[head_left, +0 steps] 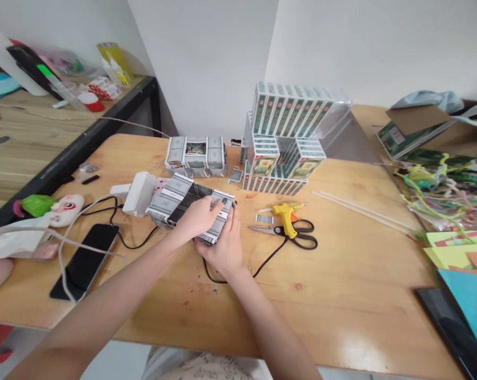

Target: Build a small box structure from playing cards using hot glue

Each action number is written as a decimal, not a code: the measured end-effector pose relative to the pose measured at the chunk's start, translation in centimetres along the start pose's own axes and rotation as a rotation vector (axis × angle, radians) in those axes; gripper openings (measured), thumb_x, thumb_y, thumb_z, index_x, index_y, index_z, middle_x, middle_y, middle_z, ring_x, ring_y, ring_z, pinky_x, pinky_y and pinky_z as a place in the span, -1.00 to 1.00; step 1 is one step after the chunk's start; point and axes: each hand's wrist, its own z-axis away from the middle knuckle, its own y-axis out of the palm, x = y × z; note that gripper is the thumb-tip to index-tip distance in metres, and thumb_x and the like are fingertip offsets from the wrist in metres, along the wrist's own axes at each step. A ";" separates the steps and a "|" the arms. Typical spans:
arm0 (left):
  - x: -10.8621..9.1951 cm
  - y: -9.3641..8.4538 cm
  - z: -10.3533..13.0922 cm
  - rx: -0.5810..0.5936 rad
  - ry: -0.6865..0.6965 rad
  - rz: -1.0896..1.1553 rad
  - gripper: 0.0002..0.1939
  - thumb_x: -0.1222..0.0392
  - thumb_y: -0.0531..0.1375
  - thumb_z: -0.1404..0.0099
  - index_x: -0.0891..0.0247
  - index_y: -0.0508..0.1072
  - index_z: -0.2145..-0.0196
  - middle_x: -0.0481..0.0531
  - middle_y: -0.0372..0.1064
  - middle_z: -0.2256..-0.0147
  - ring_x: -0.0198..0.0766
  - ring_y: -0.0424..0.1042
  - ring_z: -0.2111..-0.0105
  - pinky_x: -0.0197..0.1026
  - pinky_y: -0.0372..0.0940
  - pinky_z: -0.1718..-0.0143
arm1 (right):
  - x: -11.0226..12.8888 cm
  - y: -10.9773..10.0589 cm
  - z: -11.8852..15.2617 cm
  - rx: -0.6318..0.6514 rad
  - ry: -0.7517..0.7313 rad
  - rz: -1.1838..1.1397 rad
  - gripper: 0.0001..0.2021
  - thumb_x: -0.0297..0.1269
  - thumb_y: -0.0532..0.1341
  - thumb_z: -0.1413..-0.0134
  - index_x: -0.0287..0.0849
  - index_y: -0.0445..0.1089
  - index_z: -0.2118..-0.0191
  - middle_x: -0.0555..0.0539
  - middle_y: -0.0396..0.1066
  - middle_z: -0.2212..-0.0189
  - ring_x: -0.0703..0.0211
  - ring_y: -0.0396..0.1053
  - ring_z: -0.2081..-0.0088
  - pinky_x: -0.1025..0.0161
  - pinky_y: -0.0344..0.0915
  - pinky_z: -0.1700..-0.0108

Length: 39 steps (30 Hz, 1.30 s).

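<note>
The left hand [198,215] and right hand [227,244] are both on a card-covered box [178,191] with a black band across its top, tilted near the middle of the table [341,295]. The right hand's fingers are gripping the box's right end, the thumb low at the near side. The left hand's fingers are curled on top near that end, touching the cards; whether they pinch anything, I cannot tell.

A second card-covered box [196,166] lies just beyond, towards the far edge. Right of it rise stacked card packs [276,182], with an upright row on top. Right of the hands, a yellow glue gun [288,217] lies across black-handled scissors [305,241], beside a small card piece [264,219]. Thin white sticks [361,212] lie farther right.

On the left, a white block [139,193] sits just beside the held box, and a black smartphone [90,258] lies nearer the front edge, with a pale cable [66,264] across it. Colored papers [466,285] are at the right edge.
</note>
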 end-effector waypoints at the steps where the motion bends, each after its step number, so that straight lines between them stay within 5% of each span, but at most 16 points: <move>1: 0.1 0.1 0.0 -0.003 0.002 -0.004 -0.60 -0.02 -0.13 -0.34 0.30 0.37 0.30 0.20 0.47 0.31 -0.08 0.46 0.27 -0.19 0.27 0.27 | 0.0 0.0 0.0 0.001 -0.003 -0.002 0.00 -0.06 0.26 0.21 -0.54 -0.23 -0.23 -0.55 -0.12 -0.22 -0.26 -0.17 -0.28 -0.19 0.04 -0.18; 27: -0.6 0.1 0.6 0.048 -0.102 -0.136 -0.48 -0.09 -0.23 -0.35 0.33 0.33 0.16 0.32 0.47 0.27 0.05 0.48 0.24 -0.09 0.29 0.30 | 0.0 -0.2 0.0 0.038 -0.016 0.020 -0.01 -0.08 0.26 0.21 -0.57 -0.22 -0.24 -0.55 -0.13 -0.23 -0.29 -0.22 -0.29 -0.20 0.02 -0.19; 39: -1.3 0.6 1.2 -0.039 -0.096 -0.287 -0.45 -0.09 -0.28 -0.35 0.37 0.31 0.17 0.30 0.46 0.37 0.08 0.49 0.32 -0.04 0.31 0.35 | -0.4 0.0 0.0 0.094 -0.055 0.062 -0.02 -0.02 0.22 0.11 -0.53 -0.25 -0.27 -0.50 -0.19 -0.26 -0.29 -0.32 -0.30 -0.22 -0.01 -0.19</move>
